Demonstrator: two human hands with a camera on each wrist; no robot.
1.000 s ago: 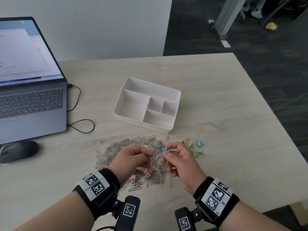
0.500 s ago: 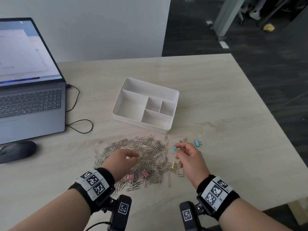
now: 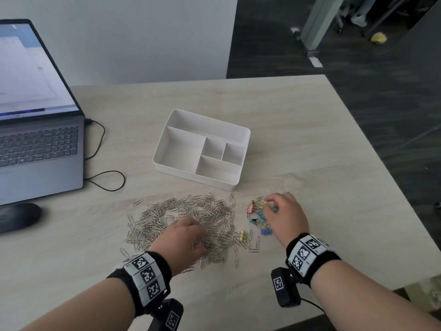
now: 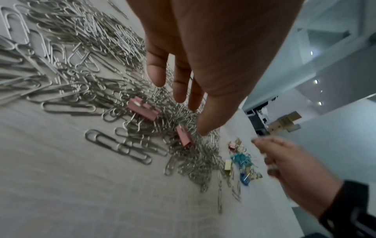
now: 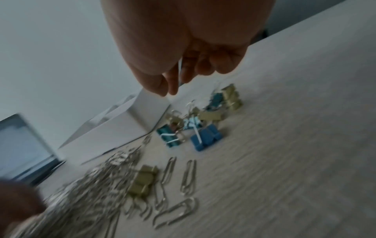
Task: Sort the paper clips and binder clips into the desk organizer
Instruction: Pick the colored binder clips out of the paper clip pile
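A white desk organizer (image 3: 167, 139) with several empty compartments stands mid-table. In front of it lies a wide pile of silver paper clips (image 3: 210, 211), with two pink binder clips (image 4: 143, 109) among them. My left hand (image 3: 183, 237) hovers low over the pile's near side, fingers (image 4: 156, 75) extended downward and holding nothing. To the right is a small cluster of coloured binder clips (image 3: 256, 218). My right hand (image 3: 284, 213) is over that cluster's right side, thumb and fingertips (image 5: 173, 83) pinching a light-blue binder clip (image 3: 274, 209), mostly hidden.
An open laptop (image 3: 35, 149) sits at the left with a black cable (image 3: 107, 182) looping beside it, and a dark mouse (image 3: 19, 216) in front. A yellow binder clip (image 3: 243, 235) and a blue one (image 3: 266, 231) lie between my hands. The table's right edge (image 3: 381, 163) is close.
My right hand carried the light-blue binder clip rightward, from above the paper clips to the coloured cluster. My left hand dropped down onto the pile and its fingers straightened.
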